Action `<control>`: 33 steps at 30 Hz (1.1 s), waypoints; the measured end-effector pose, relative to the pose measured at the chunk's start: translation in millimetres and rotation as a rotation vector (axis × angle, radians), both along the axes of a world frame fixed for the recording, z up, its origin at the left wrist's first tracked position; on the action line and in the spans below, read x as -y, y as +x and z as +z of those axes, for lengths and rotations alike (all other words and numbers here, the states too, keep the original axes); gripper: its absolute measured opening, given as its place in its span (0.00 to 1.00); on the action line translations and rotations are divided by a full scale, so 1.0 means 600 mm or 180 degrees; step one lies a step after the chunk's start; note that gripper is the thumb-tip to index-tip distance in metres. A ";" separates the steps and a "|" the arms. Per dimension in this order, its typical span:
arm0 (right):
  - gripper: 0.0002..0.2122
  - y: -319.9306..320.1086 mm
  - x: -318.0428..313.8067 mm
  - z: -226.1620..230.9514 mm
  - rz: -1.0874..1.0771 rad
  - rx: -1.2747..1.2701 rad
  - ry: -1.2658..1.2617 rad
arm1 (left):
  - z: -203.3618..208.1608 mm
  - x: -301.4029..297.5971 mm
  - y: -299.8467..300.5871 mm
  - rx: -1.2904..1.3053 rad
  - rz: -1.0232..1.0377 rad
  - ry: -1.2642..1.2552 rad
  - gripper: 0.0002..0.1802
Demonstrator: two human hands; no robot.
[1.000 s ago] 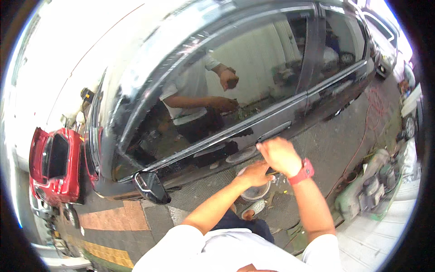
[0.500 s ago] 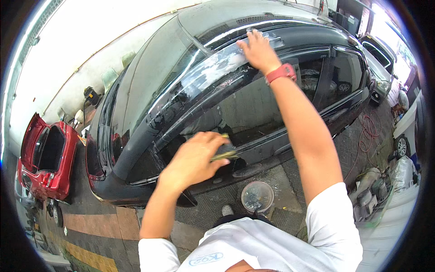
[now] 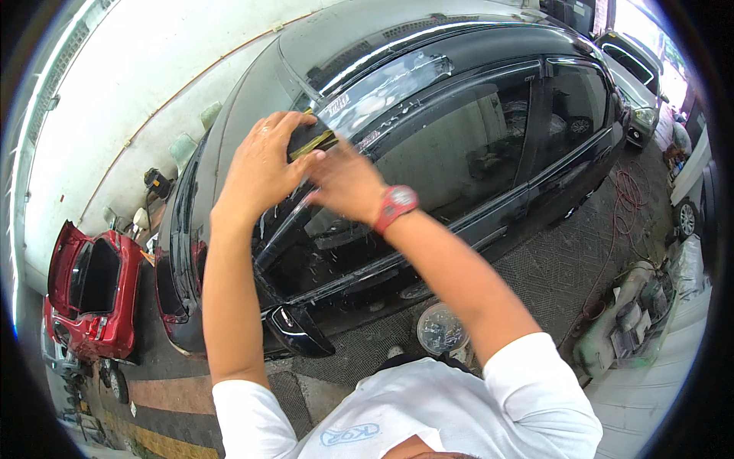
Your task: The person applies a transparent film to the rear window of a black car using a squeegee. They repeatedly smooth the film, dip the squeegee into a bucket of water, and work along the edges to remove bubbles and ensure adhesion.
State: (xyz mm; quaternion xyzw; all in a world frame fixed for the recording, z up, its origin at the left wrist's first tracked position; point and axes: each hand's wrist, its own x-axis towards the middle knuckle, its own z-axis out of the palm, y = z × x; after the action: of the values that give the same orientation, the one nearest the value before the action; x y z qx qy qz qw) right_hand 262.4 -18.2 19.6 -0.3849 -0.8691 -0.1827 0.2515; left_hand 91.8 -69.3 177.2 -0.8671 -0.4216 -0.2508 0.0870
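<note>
My left hand [image 3: 264, 164] is closed around a dark block with yellow edges [image 3: 313, 139], which looks like a sanding block. It is over the front windshield pillar of a black car [image 3: 451, 164]. Close beside the block, my right hand [image 3: 349, 182], with a red watch on the wrist, lies over the pillar and upper door frame. Its fingers are stretched out with the thumb apart, though blurred by motion. Along the roof edge runs a wet, pale grey-white patch [image 3: 390, 88]. Whitish splashes dot the side window and door frame.
A round tub [image 3: 442, 329] with murky contents stands on the floor by my feet. The car's side mirror [image 3: 300, 330] juts out near my left forearm. A red car body section [image 3: 95, 294] is at left, a silver car [image 3: 634, 84] at far right, and a red hose [image 3: 628, 199] on the floor.
My right hand has moved left and nearer along the roof edge, down to the pillar. My left hand has lifted the block up and leftward from the side window to the pillar.
</note>
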 end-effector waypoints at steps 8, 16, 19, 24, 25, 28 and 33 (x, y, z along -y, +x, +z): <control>0.28 0.369 0.092 -0.087 -0.1406 -0.2122 0.0512 | -0.104 -0.095 0.036 0.0310 0.0062 0.0525 0.33; 0.23 0.640 0.610 -0.641 -0.3867 -0.2195 -0.1686 | -0.171 -0.080 -0.040 -0.0254 0.0122 0.1142 0.36; 0.21 0.633 0.747 -0.732 -0.4799 -0.2168 -0.2625 | -0.156 -0.083 0.009 -0.0050 0.0227 0.1122 0.33; 0.22 0.603 0.842 -0.829 -0.4971 -0.1695 -0.4004 | -0.141 -0.120 0.059 -0.0005 0.0176 0.1068 0.33; 0.22 0.609 0.843 -0.845 -0.4897 -0.1693 -0.3852 | -0.155 -0.111 0.029 -0.0046 0.0198 0.1072 0.33; 0.23 0.612 0.807 -0.864 -0.4712 -0.1874 -0.3525 | -0.175 -0.089 -0.033 -0.0268 0.0410 0.1166 0.33; 0.22 0.574 0.763 -0.790 -0.4740 -0.2055 -0.3675 | -0.128 -0.138 0.067 -0.0135 0.0241 0.1177 0.34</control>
State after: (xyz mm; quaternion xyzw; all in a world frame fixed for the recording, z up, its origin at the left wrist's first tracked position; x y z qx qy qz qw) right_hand 606.6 -475.8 -454.2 -0.9266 -0.2516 0.2703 0.0713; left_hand 131.7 13.6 100.2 -0.8249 -0.3987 -0.3023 0.2632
